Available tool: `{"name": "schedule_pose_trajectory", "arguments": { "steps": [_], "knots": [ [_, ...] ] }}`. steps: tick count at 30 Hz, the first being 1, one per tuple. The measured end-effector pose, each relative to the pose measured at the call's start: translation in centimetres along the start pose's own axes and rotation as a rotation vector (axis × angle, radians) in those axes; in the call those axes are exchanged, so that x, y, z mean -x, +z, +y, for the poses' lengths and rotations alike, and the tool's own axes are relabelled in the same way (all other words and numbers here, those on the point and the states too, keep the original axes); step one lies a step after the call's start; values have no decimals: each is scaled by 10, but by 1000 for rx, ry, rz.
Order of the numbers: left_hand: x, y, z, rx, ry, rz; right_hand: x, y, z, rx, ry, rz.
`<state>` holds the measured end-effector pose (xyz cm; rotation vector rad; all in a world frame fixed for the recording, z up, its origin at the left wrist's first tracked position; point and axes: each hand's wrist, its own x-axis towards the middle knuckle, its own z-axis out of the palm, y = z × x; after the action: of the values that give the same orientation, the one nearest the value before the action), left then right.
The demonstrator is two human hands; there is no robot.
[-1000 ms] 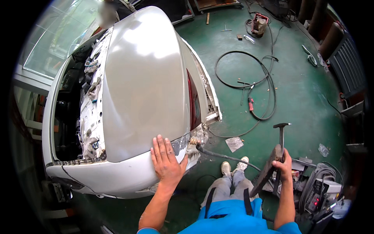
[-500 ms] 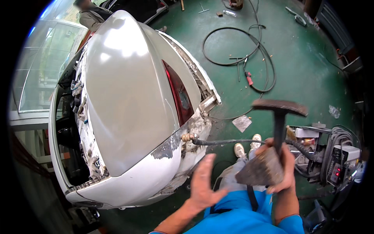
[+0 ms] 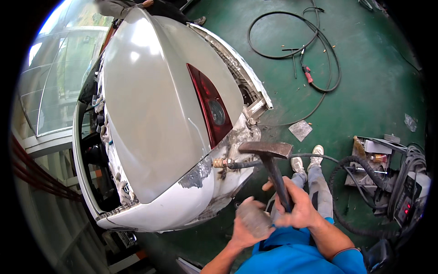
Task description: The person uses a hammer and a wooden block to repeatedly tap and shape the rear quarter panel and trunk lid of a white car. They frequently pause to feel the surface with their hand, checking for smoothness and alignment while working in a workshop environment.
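Observation:
My left hand [image 3: 242, 233] grips a blurred metal block [image 3: 254, 218] in front of my blue shirt. My right hand [image 3: 299, 205] is closed on a dark hammer [image 3: 274, 169], its head raised toward the car. Left of both hands is the car's rear body [image 3: 139, 105], with a red tail light [image 3: 203, 96], a scraped dark patch [image 3: 194, 178] on the pale paint and a brass fitting [image 3: 221, 163] on a black hose at the damaged corner.
Another person [image 3: 109, 8] leans at the car's far side. A coiled cable [image 3: 260, 51] with a red-handled torch [image 3: 309, 77] lies on the green floor [image 3: 374, 77]. At the right stand a welding machine [image 3: 408, 205] and a cluttered tool tray [image 3: 358, 179]. A glass wall [image 3: 59, 91] is at left.
My left hand has left the car panel and now holds the block, which was in my right hand with the hammer. The hammer has moved leftward. The view has shifted.

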<state>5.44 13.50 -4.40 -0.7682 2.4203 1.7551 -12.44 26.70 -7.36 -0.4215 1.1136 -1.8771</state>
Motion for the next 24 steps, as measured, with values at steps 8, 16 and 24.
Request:
{"name": "schedule_pose_trajectory", "arguments": {
  "steps": [8,16,24],
  "knots": [
    [59,-61,-35,-560,-355,31,-16,25,39,160,74,160],
    [73,-72,-99,-480,-605,-131,-36,60,62,334,-26,245],
    [71,-93,-119,-471,-628,-210,-41,76,71,397,-86,334]
  ]
}}
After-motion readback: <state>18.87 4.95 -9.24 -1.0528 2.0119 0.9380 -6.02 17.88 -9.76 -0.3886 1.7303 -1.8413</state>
